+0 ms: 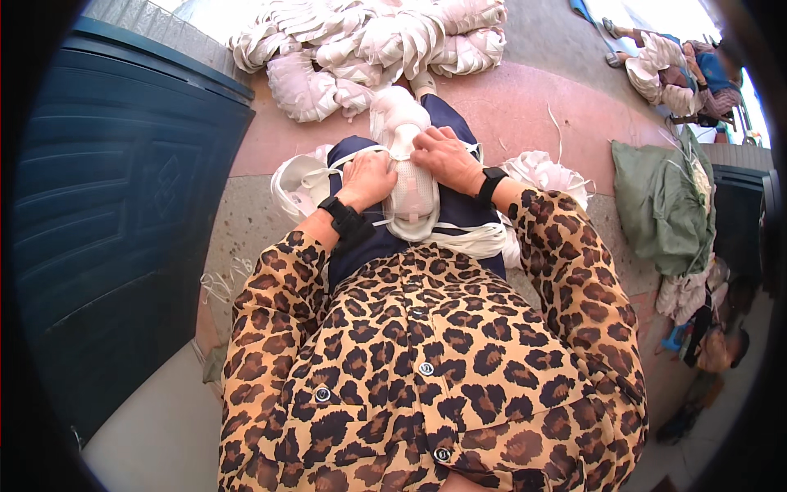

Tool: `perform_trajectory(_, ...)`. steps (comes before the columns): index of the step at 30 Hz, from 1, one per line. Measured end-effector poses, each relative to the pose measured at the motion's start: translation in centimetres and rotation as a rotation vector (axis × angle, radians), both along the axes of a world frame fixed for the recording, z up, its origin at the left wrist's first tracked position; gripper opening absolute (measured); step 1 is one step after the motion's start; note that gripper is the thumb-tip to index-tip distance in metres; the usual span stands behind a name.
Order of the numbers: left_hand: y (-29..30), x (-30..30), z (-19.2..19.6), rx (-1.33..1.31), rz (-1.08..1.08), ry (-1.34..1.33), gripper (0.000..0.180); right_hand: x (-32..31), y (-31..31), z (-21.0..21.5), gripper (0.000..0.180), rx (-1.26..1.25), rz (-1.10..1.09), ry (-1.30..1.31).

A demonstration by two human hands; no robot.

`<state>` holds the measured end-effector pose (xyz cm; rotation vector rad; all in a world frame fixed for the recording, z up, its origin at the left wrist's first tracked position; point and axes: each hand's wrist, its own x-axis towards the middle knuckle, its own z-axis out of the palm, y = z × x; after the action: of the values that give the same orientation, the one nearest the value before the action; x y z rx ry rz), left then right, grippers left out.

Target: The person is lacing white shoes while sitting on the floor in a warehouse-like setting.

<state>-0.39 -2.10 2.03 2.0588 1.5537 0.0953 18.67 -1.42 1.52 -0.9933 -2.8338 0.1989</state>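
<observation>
Shoe piece: white shoe upper [407, 176] lying lengthwise on the person's lap, over dark blue trousers [459, 209], toe end pointing away from the body.
Left hand: left hand [369, 178] lies flat on the left side of the shoe upper, fingers bent down onto it and pressing; no clear gap between fingers and material, so it grips or pins it rather than staying spread.
Right hand: right hand [447, 157] covers the upper right part of the same piece, fingers curled onto its middle seam; whether fingertips pinch a thread or only press cannot be told.
Wrists: black band [346, 216] on the left wrist, black band [490, 183] on the right.
Beside the lap: loose white straps [299, 182] at the left thigh, a bunch of white pieces [545, 172] at the right thigh, both touching the legs.
Ahead: large heap of white shoe pieces [369, 49] on the floor, just beyond the knees.
Edges: dark blue door [123, 197] close along the left; green sack [660, 205] on the right, well apart.
Open room: bare pink floor [525, 102] between lap, heap and sack.
</observation>
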Motion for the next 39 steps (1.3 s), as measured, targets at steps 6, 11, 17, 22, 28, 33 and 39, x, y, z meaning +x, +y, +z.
perform_trajectory(6,0.2,-0.7,0.4,-0.099,-0.038,0.015,0.028,-4.7,-5.0,6.4,0.021,-0.322,0.011,0.712)
perform_trajectory(11,0.0,-0.5,-0.1,-0.073,-0.057,0.011,0.022,-4.1,-2.7,0.8,0.016,-0.517,-0.537,0.524)
perform_trajectory(17,-0.4,-0.7,-0.4,0.019,-0.094,-0.027,0.020,-5.0,-2.6,-0.6,0.021,-0.396,-0.616,0.273)
perform_trajectory(22,-0.1,-0.7,-0.1,-0.076,-0.101,0.017,0.025,-5.5,-2.5,-1.3,0.021,-0.271,-0.634,0.204)
perform_trajectory(28,-0.6,-1.1,-0.9,0.003,-0.005,-0.128,0.023,-4.3,-2.6,-1.3,0.016,-0.184,-0.332,0.161)
perform_trajectory(33,-1.2,-0.6,-0.7,0.051,0.098,-0.176,0.023,-4.9,-2.3,-1.8,0.015,-0.172,-0.346,0.126)
perform_trajectory(39,-3.9,0.3,3.2,0.460,-0.074,-0.251,0.018,-0.7,-4.6,2.6,0.016,-0.378,-0.245,0.308)
